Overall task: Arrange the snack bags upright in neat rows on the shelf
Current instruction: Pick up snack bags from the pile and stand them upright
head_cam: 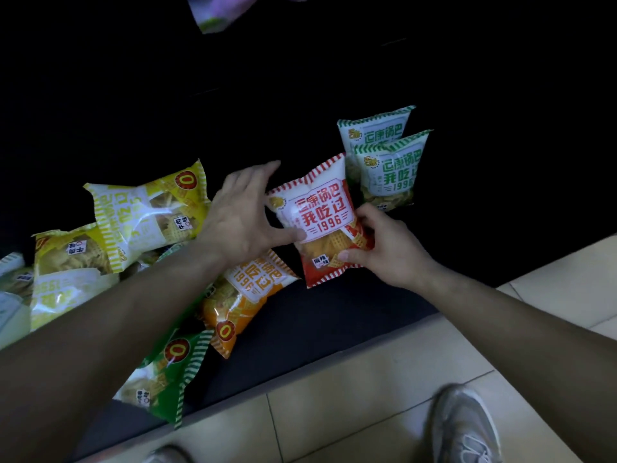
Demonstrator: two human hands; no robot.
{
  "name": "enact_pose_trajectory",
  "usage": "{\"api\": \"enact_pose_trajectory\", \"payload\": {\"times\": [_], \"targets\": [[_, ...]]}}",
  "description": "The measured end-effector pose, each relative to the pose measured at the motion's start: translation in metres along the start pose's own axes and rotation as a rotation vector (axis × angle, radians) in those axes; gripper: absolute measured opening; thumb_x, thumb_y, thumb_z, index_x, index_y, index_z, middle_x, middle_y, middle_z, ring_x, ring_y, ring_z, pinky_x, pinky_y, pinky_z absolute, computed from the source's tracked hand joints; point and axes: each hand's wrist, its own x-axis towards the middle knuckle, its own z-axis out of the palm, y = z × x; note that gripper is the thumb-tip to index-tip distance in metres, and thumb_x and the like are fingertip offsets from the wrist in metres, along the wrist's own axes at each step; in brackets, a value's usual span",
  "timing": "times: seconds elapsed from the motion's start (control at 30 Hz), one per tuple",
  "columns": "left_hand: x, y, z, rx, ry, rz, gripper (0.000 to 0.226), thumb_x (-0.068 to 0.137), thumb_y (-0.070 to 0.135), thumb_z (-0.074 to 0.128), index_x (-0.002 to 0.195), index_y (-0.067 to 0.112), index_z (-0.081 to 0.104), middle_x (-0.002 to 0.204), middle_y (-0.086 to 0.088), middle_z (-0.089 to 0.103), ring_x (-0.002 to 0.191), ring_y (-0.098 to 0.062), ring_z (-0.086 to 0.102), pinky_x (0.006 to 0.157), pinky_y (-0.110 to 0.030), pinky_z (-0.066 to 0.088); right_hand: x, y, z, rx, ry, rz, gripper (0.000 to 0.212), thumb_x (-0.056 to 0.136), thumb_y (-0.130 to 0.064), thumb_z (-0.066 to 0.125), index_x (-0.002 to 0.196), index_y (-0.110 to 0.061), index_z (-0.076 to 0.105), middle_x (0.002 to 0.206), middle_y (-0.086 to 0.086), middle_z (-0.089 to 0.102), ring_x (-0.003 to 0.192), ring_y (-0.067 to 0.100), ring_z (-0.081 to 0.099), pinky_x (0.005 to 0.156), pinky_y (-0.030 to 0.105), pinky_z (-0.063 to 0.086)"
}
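The red snack bag [320,215] is standing mid-shelf [334,312]. The right hand [384,248] is pinching its 5 o'clock corner. The left hand [240,215], fingers spread wide, is pressing its 8 o'clock edge with the thumb. Two green bags [390,172] are standing at 1 o'clock, and an orange bag [240,295] is lying at 7 o'clock.

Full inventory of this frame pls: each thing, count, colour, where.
red bag: 1, red-white, upright, mid-shelf
green-white bags: 2, upright, right of it
yellow bags: at least 2, lying left
orange bag: 1, lying centre
green bag: 1, shelf front
purple bag: 1, top edge, blurred
shelf: 1, dark
floor: beige tiles
shoes: 2, grey, bottom
left hand: touches red bag's left edge
right hand: grips its lower right corner
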Motion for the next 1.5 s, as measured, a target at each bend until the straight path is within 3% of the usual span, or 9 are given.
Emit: {"api": "enact_pose_trajectory", "payload": {"times": [0.1,0.2,0.37,0.47,0.6,0.77,1.07,1.3,1.5], "targets": [[0.006,0.014,0.001,-0.174,-0.179,-0.028,0.110,0.052,0.070,0.080,0.145,0.031,0.036,0.116,0.022,0.057,0.115,-0.004,0.053,0.088,-0.015,0.041,-0.011,0.006,-0.018,0.035,-0.007,-0.037,0.051,0.071,-0.037,0.087,0.106,-0.043,0.050,0.105,-0.021,0.067,0.100,-0.007,0.062,0.085,0.029,0.054],[0.009,0.029,0.000,-0.321,-0.245,-0.003,0.099,0.049,0.071,0.080,0.136,0.036,0.048,0.095,0.034,0.058,0.089,0.022,0.054,0.069,0.002,0.038,-0.024,0.016,-0.035,0.076,-0.025,-0.040,0.056,0.068,-0.038,0.087,0.112,-0.041,0.052,0.113,-0.019,0.066,0.106,-0.002,0.062,0.092,0.038,0.054],[0.019,0.060,0.014,-0.379,-0.177,-0.065,0.061,0.052,0.063,0.084,0.102,0.040,0.058,0.082,0.023,0.067,0.077,0.016,0.060,0.057,-0.002,0.042,-0.045,0.031,-0.049,0.024,-0.011,0.011,0.071,0.074,-0.046,0.082,0.134,-0.043,0.044,0.124,-0.022,0.059,0.113,0.001,0.059,0.097,0.035,0.051],[0.030,0.078,0.032,-0.318,-0.094,-0.094,0.051,0.059,0.052,0.088,0.097,0.037,0.058,0.077,0.023,0.063,0.072,0.019,0.057,0.050,-0.003,0.039,-0.052,0.044,-0.054,-0.195,0.087,0.128,0.078,0.085,-0.048,0.069,0.149,-0.025,0.032,0.136,-0.001,0.051,0.123,0.018,0.052,0.101,0.038,0.045],[0.049,0.107,0.056,-0.281,-0.060,-0.130,0.052,0.059,0.049,0.090,0.096,0.035,0.056,0.073,0.023,0.060,0.060,0.013,0.057,0.043,-0.005,0.037,-0.071,0.064,-0.061,-0.301,-0.041,0.282,0.074,0.089,-0.044,0.064,0.150,-0.020,0.030,0.139,0.011,0.045,0.127,0.025,0.048,0.105,0.039,0.041],[0.062,0.139,0.092,-0.185,-0.001,-0.108,0.062,0.064,0.043,0.089,0.116,0.027,0.060,0.098,0.005,0.070,0.079,-0.011,0.065,0.063,-0.027,0.056,-0.087,0.073,-0.060,-0.313,-0.126,0.303,0.075,0.090,-0.042,0.063,0.151,-0.018,0.027,0.142,0.011,0.042,0.128,0.024,0.048,0.106,0.035,0.040],[0.073,0.156,0.096,-0.070,-0.053,-0.125,0.090,0.069,0.052,0.081,0.142,0.025,0.038,0.138,-0.001,0.048,0.117,-0.024,0.054,0.087,-0.041,0.052,-0.091,0.053,-0.049,-0.282,-0.223,0.223,0.077,0.090,-0.045,0.061,0.153,-0.022,0.025,0.146,0.006,0.037,0.132,0.022,0.044,0.107,0.041,0.041],[0.025,0.118,-0.007,0.025,-0.122,-0.120,0.088,0.075,0.064,0.070,0.146,0.022,0.039,0.143,-0.004,0.046,0.128,-0.023,0.047,0.096,-0.029,0.039,-0.083,-0.019,-0.068,-0.337,-0.221,0.082,0.075,0.090,-0.047,0.062,0.152,-0.019,0.029,0.152,0.009,0.033,0.134,0.025,0.041,0.107,0.035,0.038],[-0.079,0.043,-0.101,0.126,-0.135,-0.174,0.081,0.078,0.058,0.069,0.145,0.023,0.041,0.144,-0.007,0.047,0.129,-0.026,0.047,0.099,-0.035,0.041,-0.071,-0.113,-0.066,-0.457,-0.196,-0.072,0.082,0.085,-0.056,0.064,0.151,-0.024,0.027,0.150,0.005,0.038,0.130,0.023,0.045,0.100,0.037,0.042]]}}
